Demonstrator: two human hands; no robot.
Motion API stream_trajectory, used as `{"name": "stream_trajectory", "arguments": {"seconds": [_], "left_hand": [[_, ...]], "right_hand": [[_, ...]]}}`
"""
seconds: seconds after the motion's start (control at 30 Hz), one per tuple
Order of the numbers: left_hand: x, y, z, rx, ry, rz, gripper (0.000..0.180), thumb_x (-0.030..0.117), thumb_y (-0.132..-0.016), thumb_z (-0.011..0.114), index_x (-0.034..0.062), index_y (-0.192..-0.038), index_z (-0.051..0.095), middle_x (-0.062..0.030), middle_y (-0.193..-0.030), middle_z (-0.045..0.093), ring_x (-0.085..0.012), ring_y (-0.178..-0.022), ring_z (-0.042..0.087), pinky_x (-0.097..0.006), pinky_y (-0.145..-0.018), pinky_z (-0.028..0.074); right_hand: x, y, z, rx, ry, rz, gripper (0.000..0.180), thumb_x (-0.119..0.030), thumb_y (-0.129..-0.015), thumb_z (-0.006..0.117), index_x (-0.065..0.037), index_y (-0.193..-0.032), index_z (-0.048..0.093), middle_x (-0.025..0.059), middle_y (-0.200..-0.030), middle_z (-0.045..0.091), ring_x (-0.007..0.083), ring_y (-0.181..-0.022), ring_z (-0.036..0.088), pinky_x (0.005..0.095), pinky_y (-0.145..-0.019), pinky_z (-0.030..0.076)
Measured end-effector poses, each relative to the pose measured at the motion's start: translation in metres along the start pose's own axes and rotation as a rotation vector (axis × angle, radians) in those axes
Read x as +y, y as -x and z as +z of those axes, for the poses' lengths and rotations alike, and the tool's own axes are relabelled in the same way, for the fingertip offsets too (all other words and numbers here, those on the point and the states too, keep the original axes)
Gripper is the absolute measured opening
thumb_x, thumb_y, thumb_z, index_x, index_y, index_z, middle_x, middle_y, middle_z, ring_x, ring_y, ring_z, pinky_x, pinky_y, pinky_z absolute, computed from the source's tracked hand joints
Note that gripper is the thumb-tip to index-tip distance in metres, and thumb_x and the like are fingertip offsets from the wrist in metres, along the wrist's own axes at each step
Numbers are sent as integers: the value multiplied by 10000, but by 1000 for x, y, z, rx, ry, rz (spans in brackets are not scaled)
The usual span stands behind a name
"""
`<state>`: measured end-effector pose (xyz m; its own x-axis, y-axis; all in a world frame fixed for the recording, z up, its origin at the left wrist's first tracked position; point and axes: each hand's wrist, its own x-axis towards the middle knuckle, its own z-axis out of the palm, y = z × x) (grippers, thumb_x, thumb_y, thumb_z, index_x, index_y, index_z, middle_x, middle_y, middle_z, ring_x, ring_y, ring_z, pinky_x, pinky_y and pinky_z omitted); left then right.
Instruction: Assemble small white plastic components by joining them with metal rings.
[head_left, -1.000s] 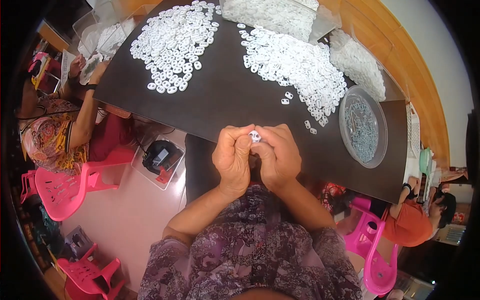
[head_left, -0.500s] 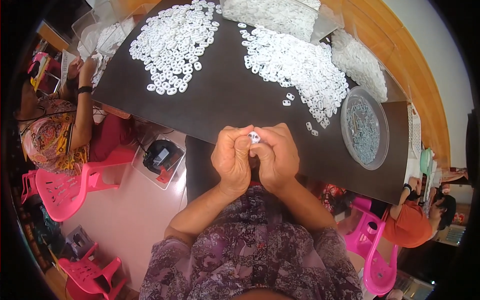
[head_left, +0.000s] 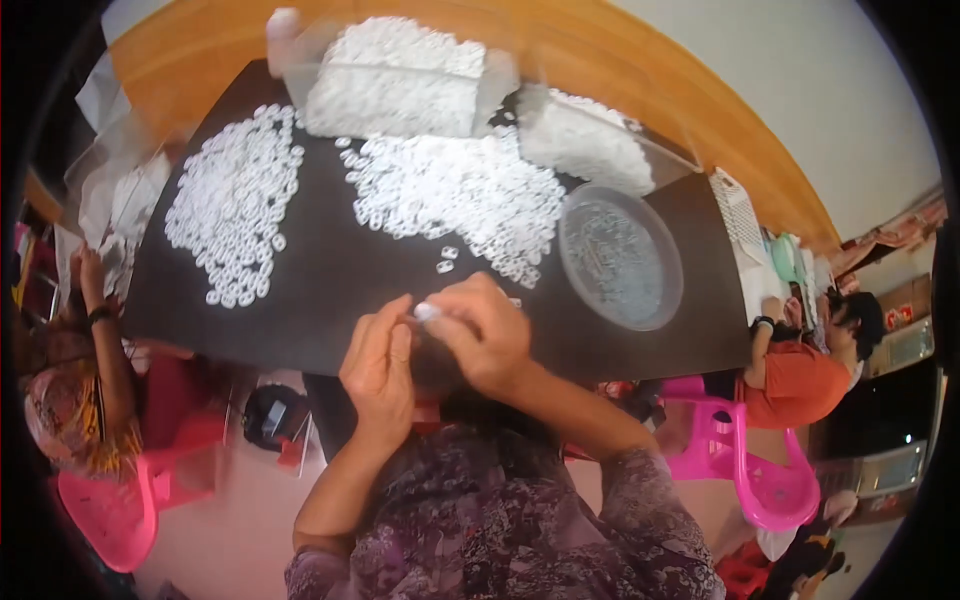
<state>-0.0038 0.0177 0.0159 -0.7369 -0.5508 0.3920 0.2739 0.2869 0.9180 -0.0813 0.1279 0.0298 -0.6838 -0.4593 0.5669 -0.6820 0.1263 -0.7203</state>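
- The left hand point(head_left: 380, 365) and the right hand point(head_left: 485, 335) meet at the centre of the frame, just below the edge of the dark table point(head_left: 330, 280).
- Both hands are closed narrow around one small white ring piece point(head_left: 427, 312), which is pinched at the fingertips.
- To do this step well, I think the piece must stay square between the fingertips, with firm, even pressure.
- The near heap of white rings point(head_left: 460, 195) lies above the hands, in easy reach.
- A second heap point(head_left: 235, 205) is at the upper left of the frame.
- The round clear dish point(head_left: 620, 255) sits to the right, beside the heap.
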Motion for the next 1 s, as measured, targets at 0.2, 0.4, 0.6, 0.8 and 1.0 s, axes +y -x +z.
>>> {"name": "stream_trajectory", "arguments": {"seconds": [0.2,0.4,0.6,0.8,1.0], "left_hand": [[-19,-14,-14,2,-28,-56,173,12,-866,549,-7,-1023,618,-73,-756,564,-124,-632,532,-243,-572,431],[-25,-49,8,-144,-300,137,105,43,-791,616,39,-892,646,-128,-737,546,-250,-662,564,-334,-601,448],[-48,-63,45,-296,-693,323,59,71,-746,631,30,-735,589,-141,-733,524,-312,-727,548,-419,-612,449],[-56,-69,55,-337,-701,379,60,50,-732,617,34,-726,560,-145,-760,534,-334,-756,554,-430,-624,454],[-37,-61,38,-441,-457,243,106,46,-745,653,14,-762,554,-106,-732,567,-254,-638,568,-341,-564,441]], "right_hand": [[33,-101,-141,366,503,-177,159,-40,-823,614,9,-973,629,44,-805,604,85,-745,547,230,-673,453],[77,-160,-209,288,1137,-203,151,-89,-796,639,-39,-938,643,108,-825,620,242,-770,587,332,-681,463],[70,-94,-133,41,848,-404,102,-31,-756,640,-35,-858,643,105,-818,615,283,-781,579,350,-669,460],[57,-59,-115,-84,644,-268,78,-20,-763,633,-21,-841,642,112,-815,623,268,-766,590,323,-679,467],[51,-14,-81,-196,67,223,132,-42,-802,619,0,-924,647,56,-805,634,128,-753,589,258,-692,462]]}}
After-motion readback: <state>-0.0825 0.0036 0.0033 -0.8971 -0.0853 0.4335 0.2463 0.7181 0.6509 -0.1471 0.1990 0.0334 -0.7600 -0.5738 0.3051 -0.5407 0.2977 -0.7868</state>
